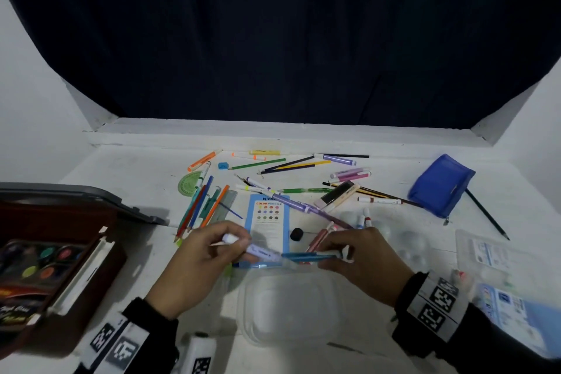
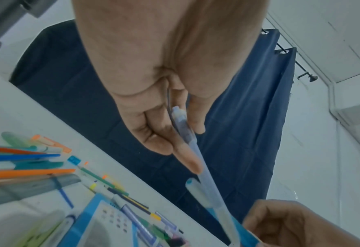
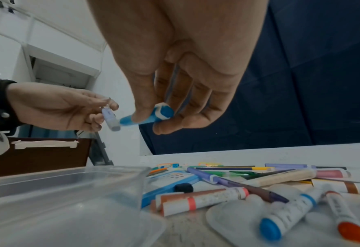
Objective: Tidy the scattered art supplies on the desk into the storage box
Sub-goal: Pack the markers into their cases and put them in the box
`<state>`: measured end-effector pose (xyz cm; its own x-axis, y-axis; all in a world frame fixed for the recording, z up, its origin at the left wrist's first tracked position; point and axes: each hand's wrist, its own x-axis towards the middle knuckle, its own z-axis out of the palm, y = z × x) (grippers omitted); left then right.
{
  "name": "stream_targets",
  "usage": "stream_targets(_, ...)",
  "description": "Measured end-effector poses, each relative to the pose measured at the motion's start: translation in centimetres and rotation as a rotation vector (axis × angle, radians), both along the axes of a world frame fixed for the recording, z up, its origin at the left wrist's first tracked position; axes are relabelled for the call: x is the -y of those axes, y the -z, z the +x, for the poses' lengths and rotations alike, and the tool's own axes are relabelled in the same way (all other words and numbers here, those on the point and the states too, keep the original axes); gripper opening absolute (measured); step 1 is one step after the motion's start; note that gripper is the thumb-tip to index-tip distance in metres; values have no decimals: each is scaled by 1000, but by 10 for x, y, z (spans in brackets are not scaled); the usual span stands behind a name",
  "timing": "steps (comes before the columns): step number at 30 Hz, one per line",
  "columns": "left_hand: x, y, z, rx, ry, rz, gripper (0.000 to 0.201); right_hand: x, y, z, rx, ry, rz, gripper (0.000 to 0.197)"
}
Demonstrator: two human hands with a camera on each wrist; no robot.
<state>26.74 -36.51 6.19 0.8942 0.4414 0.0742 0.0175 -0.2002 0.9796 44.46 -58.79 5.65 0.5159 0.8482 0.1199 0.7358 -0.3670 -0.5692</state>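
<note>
Clear plastic storage box [image 1: 285, 310] sits nearest the person on the white desk [image 1: 127, 167], w/ both hands just past its far rim. L hand [image 1: 194, 261] pinches a pale purple marker [image 1: 252, 249] & R hand [image 1: 364, 261] pinches a blue marker [image 1: 306, 256]; the two marker ends meet between the hands, above the blue colour pencil card [image 1: 267, 222]. Farther back lie lots of loose pencils [image 1: 197, 209] & pens, a green protractor [image 1: 189, 184], a paint set [image 1: 39, 264] at the left & a blue pouch [image 1: 440, 182] far right.
</note>
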Motion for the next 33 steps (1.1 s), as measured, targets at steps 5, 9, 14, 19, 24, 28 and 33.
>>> stream_targets(5,10,12,-19,-191,150,178,14,11,10,-7,28,-16,-130,18)
stream_targets(9,15,23,-19,-233,193,543,15,8,17,-15,106,-66,-133,20)
stream_targets(14,16,30,-11,-252,252,996,22,-4,20,-22,256,-162,-161,25)
stream_targets(19,28,27,4,-436,239,1195,27,-15,27,-25,360,-225,-199,21)
stream_targets(24,34,31,12,-536,233,1294,29,-25,45,-28,284,-263,-310,28)
stream_targets(28,40,34,16,-580,227,1315,34,-26,53,-29,240,-201,-303,28)
stream_targets(33,41,39,14,-581,218,1295,35,-26,59,-27,195,-187,-318,34)
